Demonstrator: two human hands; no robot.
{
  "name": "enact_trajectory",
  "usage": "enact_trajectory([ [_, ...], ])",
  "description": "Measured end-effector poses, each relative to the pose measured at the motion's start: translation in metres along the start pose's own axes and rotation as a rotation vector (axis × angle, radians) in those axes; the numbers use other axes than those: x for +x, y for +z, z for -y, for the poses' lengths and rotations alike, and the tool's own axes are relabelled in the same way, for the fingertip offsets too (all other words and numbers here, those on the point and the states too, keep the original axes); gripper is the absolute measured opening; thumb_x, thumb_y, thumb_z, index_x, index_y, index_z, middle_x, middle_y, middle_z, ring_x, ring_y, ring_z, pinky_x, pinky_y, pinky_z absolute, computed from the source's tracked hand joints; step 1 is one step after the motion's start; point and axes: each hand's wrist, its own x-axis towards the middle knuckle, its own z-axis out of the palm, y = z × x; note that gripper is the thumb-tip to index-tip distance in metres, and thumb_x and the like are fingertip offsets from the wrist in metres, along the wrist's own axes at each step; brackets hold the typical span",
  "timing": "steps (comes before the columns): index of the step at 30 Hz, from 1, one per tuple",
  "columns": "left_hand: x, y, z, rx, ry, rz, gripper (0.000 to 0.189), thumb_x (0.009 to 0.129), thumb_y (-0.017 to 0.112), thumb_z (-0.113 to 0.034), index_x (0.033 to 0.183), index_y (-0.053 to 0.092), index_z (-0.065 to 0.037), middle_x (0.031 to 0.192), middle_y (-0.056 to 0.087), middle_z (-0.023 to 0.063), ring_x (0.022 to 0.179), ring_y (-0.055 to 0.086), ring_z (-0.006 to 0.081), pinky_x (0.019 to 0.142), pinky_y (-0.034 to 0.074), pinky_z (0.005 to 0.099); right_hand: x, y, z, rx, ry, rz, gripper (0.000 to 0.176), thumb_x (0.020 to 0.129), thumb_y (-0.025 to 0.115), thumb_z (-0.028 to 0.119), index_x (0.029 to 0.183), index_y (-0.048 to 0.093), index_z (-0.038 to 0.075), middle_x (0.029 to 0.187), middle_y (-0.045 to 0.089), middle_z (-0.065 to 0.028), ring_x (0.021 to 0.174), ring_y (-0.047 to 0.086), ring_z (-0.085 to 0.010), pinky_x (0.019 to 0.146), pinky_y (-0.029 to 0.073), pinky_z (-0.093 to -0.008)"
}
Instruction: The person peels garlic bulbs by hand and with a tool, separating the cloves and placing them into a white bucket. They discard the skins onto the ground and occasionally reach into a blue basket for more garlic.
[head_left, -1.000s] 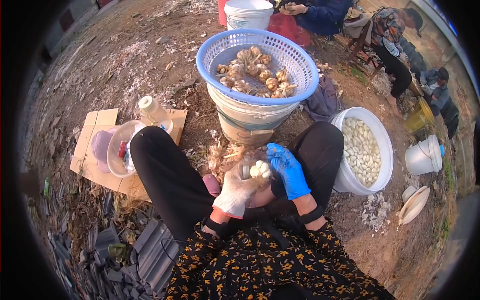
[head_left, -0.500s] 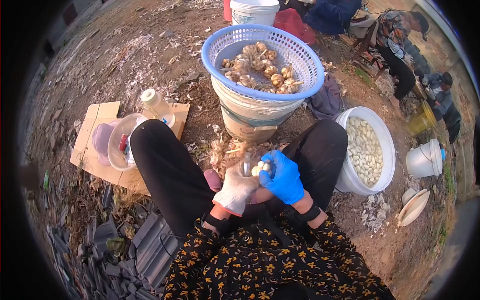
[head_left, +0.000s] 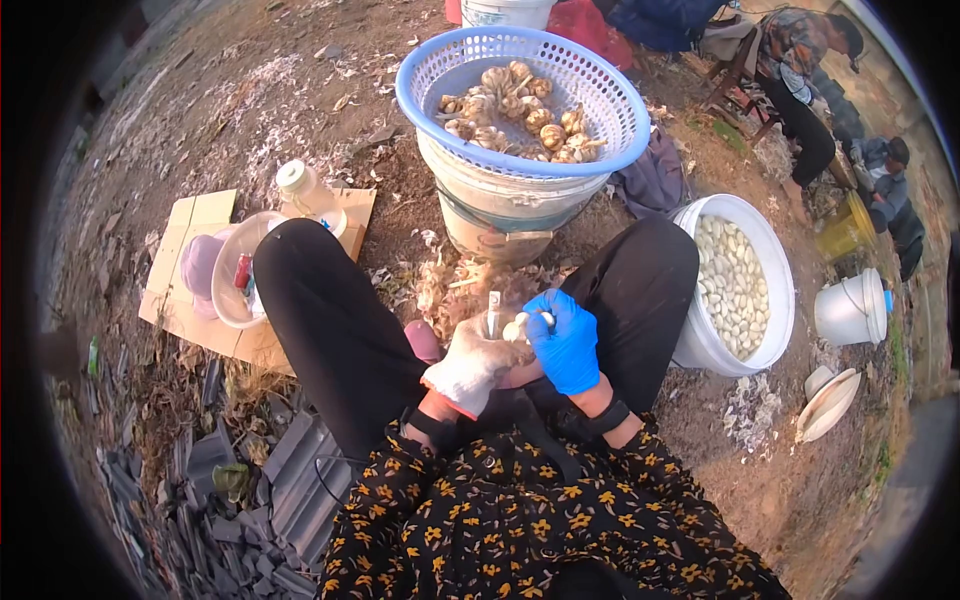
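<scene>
My left hand [head_left: 470, 362], in a whitish knit glove, is closed around a garlic head [head_left: 515, 328] between my knees. A small flat blade [head_left: 494, 308] sticks up beside its fingers. My right hand [head_left: 566, 343], in a blue glove, has its fingers pressed together on the garlic's right side. Beyond them, a blue perforated basket [head_left: 622, 165] holds unpeeled garlic bulbs [head_left: 540, 115] and rests on a white bucket [head_left: 490, 225]. At my right knee, a white bucket [head_left: 783, 290] contains peeled cloves [head_left: 730, 285].
On the left, cardboard [head_left: 172, 290] bears a bowl [head_left: 228, 300], a jar [head_left: 305, 190] and a pink cap [head_left: 198, 265]. Roof tiles [head_left: 305, 485] lie lower left. Another bucket [head_left: 848, 310] and a hat [head_left: 828, 405] are at right. Co-workers [head_left: 800, 90] sit upper right.
My right hand has shifted slightly left and its fingers now cover more of the garlic. The view has tilted a little, so the basket and buckets appear higher.
</scene>
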Motion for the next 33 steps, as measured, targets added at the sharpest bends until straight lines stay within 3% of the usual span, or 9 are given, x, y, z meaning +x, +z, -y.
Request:
enact_trajectory([
  [3,0.003,0.001,0.001,-0.028,0.029,-0.007,0.029,0.08,0.07,-0.002,0.108,0.064,0.001,0.087,0.066,0.0035,0.07,0.06,0.0088,0.06,0.047,0.0224,0.0,-0.001,0.0,0.052,-0.012,0.001,0.013,0.09,0.062,0.015,0.092,0.065,0.003,0.072,0.062,-0.0041,0.06,0.057,-0.0132,0.06,0.049,-0.027],
  [6,0.002,0.003,-0.002,-0.07,0.102,-0.02,0.028,0.081,0.071,-0.004,0.108,0.064,0.001,0.087,0.067,0.0041,0.07,0.061,0.0088,0.059,0.047,0.0214,0.003,-0.002,-0.011,0.373,0.217,0.122,0.023,0.096,0.058,0.022,0.105,0.068,0.003,0.074,0.063,0.0008,0.06,0.053,-0.0087,0.058,0.045,-0.0229],
  [7,0.001,0.003,-0.002,-0.093,0.082,-0.017,0.028,0.082,0.071,-0.005,0.108,0.064,0.001,0.088,0.067,0.0043,0.071,0.061,0.0091,0.06,0.047,0.0215,0.003,-0.009,-0.009,0.468,0.386,0.221,0.03,0.099,0.052,0.026,0.112,0.069,0.006,0.072,0.058,0.005,0.058,0.045,-0.0035,0.052,0.037,-0.0197],
  [10,-0.002,0.013,-0.01,-0.196,0.087,-0.014,0.029,0.083,0.07,-0.006,0.11,0.063,0.002,0.093,0.067,0.0057,0.076,0.063,0.0107,0.062,0.048,0.0215,0.008,-0.017,-0.005,0.653,0.486,0.277,0.032,0.1,0.05,0.029,0.111,0.069,0.007,0.068,0.052,0.0058,0.055,0.037,-0.0013,0.049,0.03,-0.018],
  [13,-0.004,0.013,-0.015,-0.143,0.085,-0.012,0.034,0.084,0.068,-0.005,0.116,0.059,0.002,0.097,0.066,0.007,0.08,0.063,0.0126,0.063,0.05,0.0236,0.009,-0.013,-0.015,0.751,0.48,0.266,0.033,0.1,0.049,0.03,0.115,0.067,0.006,0.067,0.048,0.0069,0.054,0.036,-0.0014,0.048,0.03,-0.018],
  [17,-0.008,0.011,-0.023,-0.15,-0.003,0.051,0.04,0.084,0.066,0.0,0.121,0.053,0.001,0.105,0.064,0.0101,0.088,0.064,0.0159,0.069,0.054,0.0292,0.009,-0.014,-0.014,0.672,0.411,0.219,0.032,0.099,0.049,0.029,0.116,0.063,0.005,0.076,0.056,0.0051,0.058,0.043,-0.0017,0.05,0.035,-0.0169],
  [22,-0.009,0.019,-0.03,-0.31,-0.03,-0.006,0.042,0.082,0.066,0.007,0.12,0.05,-0.002,0.107,0.062,0.0107,0.089,0.064,0.018,0.073,0.057,0.0344,0.009,-0.014,-0.028,1.082,0.705,0.204,0.025,0.096,0.055,0.024,0.11,0.063,0.005,0.092,0.064,0.0002,0.067,0.053,-0.0034,0.055,0.041,-0.017],
  [28,-0.007,0.017,-0.026,-0.178,0.009,-0.07,0.049,0.08,0.064,0.013,0.124,0.047,-0.002,0.107,0.062,0.0093,0.092,0.064,0.0172,0.075,0.056,0.0309,0.005,0.003,-0.033,0.748,0.561,0.162,0.018,0.092,0.054,0.014,0.104,0.065,0.005,0.092,0.065,-0.0011,0.072,0.055,-0.0075,0.062,0.045,-0.0223],
  [33,0.002,0.004,-0.012,-0.138,0.147,-0.035,0.054,0.076,0.065,0.014,0.125,0.047,0.0,0.107,0.062,0.0071,0.092,0.063,0.0147,0.077,0.053,0.0259,0.003,-0.007,-0.035,0.767,0.43,-0.125,0.027,0.083,0.048,0.0,0.102,0.066,0.004,0.093,0.066,-0.0014,0.081,0.057,-0.0088,0.073,0.046,-0.0219],
])
